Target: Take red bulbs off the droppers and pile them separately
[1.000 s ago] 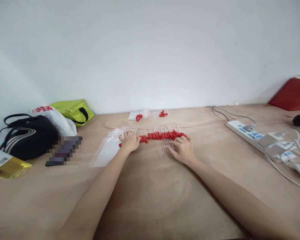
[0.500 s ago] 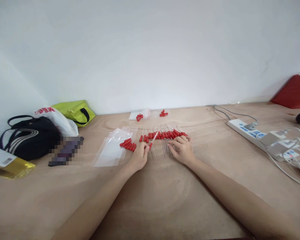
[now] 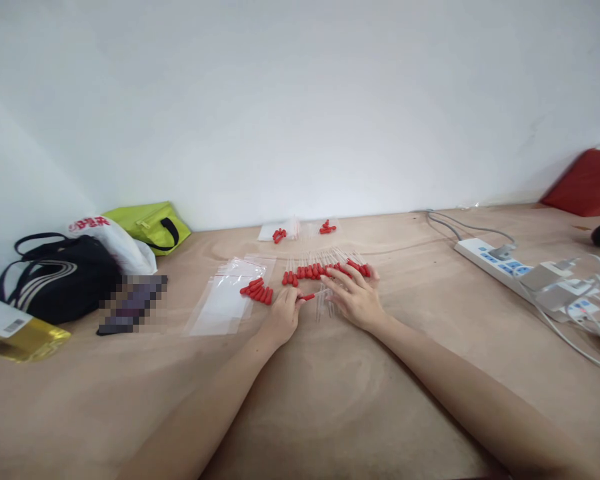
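My left hand (image 3: 284, 315) is closed, thumb and fingers pinching a red rubber bulb (image 3: 307, 297). From the bulb, a thin clear dropper tube (image 3: 322, 293) points right to my right hand (image 3: 356, 297). The right thumb and a finger close on the tube's far end; the other fingers fan out over a row of red-bulbed droppers (image 3: 310, 271). Their clear tubes point toward the wall. Several loose clear tubes (image 3: 321, 310) lie between my hands, partly hidden by the right one. Left of my left hand, more loose red bulbs (image 3: 257, 291) lie in a small pile.
Clear zip bags (image 3: 223, 303) lie flat at left. Near the wall are two bags with red bulbs, one at left (image 3: 279, 235) and one at right (image 3: 327, 227). A power strip (image 3: 490, 257) with cables lies at right. A black bag (image 3: 75, 277) and a lime pouch (image 3: 153, 223) stand far left.
The dropper in my left hand has tipped from upward to nearly level, pointing right. My right hand has shifted left to meet its tube, with fingers more spread.
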Action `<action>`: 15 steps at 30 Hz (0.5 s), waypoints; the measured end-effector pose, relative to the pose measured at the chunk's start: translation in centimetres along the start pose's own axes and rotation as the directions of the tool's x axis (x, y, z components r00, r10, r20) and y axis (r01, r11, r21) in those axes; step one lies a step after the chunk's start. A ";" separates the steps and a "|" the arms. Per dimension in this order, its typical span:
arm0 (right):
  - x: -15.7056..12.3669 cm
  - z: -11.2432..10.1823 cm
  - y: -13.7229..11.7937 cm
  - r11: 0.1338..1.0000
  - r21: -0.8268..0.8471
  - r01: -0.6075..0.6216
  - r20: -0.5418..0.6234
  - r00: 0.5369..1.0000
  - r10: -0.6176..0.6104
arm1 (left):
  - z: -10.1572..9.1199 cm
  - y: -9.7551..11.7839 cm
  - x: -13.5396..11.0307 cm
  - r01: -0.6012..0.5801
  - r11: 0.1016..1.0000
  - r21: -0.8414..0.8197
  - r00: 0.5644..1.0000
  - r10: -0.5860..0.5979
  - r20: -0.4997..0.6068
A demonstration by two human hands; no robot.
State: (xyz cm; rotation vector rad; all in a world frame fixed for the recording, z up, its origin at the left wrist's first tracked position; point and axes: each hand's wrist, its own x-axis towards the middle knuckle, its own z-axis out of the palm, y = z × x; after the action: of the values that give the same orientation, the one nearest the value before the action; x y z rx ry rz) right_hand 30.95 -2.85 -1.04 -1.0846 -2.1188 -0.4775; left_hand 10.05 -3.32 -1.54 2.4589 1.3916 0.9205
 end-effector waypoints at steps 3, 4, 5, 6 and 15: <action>-0.1 0.3 0.0 0.997 0.053 0.058 0.005 0.998 -0.058 | -0.2 0.0 -0.2 -0.032 0.999 0.021 0.999 0.033 -0.038; -0.2 0.3 -0.1 0.995 0.066 0.073 0.013 0.997 -0.074 | -0.2 0.0 -0.3 -0.049 0.999 0.024 0.998 0.050 -0.049; -0.3 0.3 -0.2 0.994 0.075 0.081 0.023 0.996 -0.083 | -0.2 0.0 -0.3 -0.070 0.997 0.030 0.996 0.072 -0.054; -0.4 0.3 -0.3 0.993 0.082 0.088 0.032 0.995 -0.091 | -0.1 0.1 -0.3 -0.094 0.995 0.039 0.994 0.096 -0.053; -0.8 0.0 -0.9 0.982 0.150 0.115 0.080 0.988 -0.128 | -0.7 0.2 -0.6 -0.178 0.982 0.068 0.984 0.178 0.012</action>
State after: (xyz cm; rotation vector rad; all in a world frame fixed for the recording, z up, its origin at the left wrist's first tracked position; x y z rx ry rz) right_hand 30.58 -3.82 -1.60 -0.9130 -2.2703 -0.3310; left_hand 9.60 -4.03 -1.16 2.6705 1.2369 0.9137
